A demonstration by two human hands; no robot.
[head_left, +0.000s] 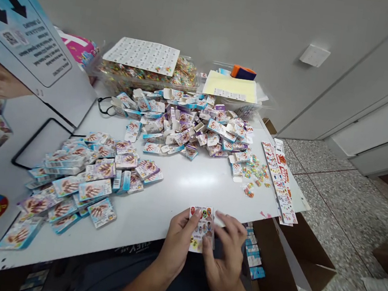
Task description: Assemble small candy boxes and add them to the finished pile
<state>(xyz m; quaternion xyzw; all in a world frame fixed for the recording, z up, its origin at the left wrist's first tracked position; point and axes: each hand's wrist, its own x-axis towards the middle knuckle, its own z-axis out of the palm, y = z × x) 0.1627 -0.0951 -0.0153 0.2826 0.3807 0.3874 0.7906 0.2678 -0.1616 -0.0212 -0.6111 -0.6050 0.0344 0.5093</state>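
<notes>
At the front edge of the table, my left hand [180,238] pinches a small stack of sticker sheets [198,245], its thumb pressed on the printed face. Colourful little pictures in rows cover the top sheet. My right hand [228,249] closes on the sheets' right edge, thumb on the face and fingers around the side, the fingertips slightly blurred. Beyond the hands lies a heap of small open boxes [185,125]. To the left is a pile of closed small boxes [94,190] with a hand picture on them. Small clear packets of coloured beads [254,172] lie to the right.
Long printed sticker strips [278,179] lie along the table's right edge. At the back stand a clear tub [185,71] full of colourful packets and another tub holding a yellow pad [230,86] and an orange-and-blue tape dispenser [243,72]. A large printed display [58,67] stands left; an open carton [278,269] sits below right.
</notes>
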